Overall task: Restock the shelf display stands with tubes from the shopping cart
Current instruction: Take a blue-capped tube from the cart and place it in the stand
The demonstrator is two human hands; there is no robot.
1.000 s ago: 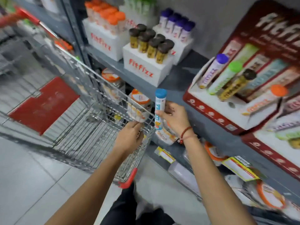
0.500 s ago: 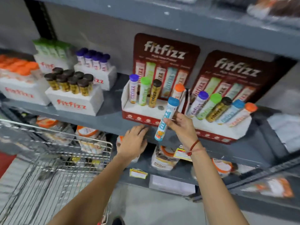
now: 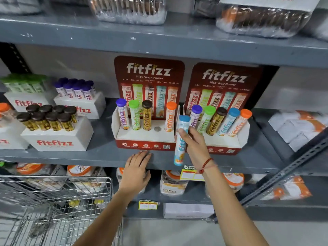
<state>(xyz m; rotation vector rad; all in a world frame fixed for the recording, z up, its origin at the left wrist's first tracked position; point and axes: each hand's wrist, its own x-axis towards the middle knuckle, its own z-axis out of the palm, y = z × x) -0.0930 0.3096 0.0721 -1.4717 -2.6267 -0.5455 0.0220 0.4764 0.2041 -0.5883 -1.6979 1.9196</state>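
My right hand point(image 3: 196, 146) grips a blue-capped tube point(image 3: 181, 139), held upright in front of the gap between two red display stands. The left stand point(image 3: 145, 137) holds purple, green, brown and orange-capped tubes, with one round hole point(image 3: 157, 129) open between the brown and the orange. The right stand point(image 3: 225, 144) holds a full row of tubes. My left hand point(image 3: 136, 170) rests flat, fingers apart, on the front edge of the grey shelf point(image 3: 99, 155) below the left stand. The wire shopping cart point(image 3: 58, 206) is at the lower left.
White boxes with brown-capped tubes point(image 3: 48, 119), purple-capped tubes point(image 3: 76, 89) and green-capped tubes point(image 3: 24, 84) stand on the shelf's left. Jars and packets fill the shelf below. Wrapped packages sit on the upper shelf point(image 3: 159, 41). A slanted grey rail point(image 3: 287, 171) crosses at the right.
The view swung from the cart up to the shelf. My right hand carried the blue-capped tube up to the stands; my left hand left the cart rim and settled on the shelf edge.
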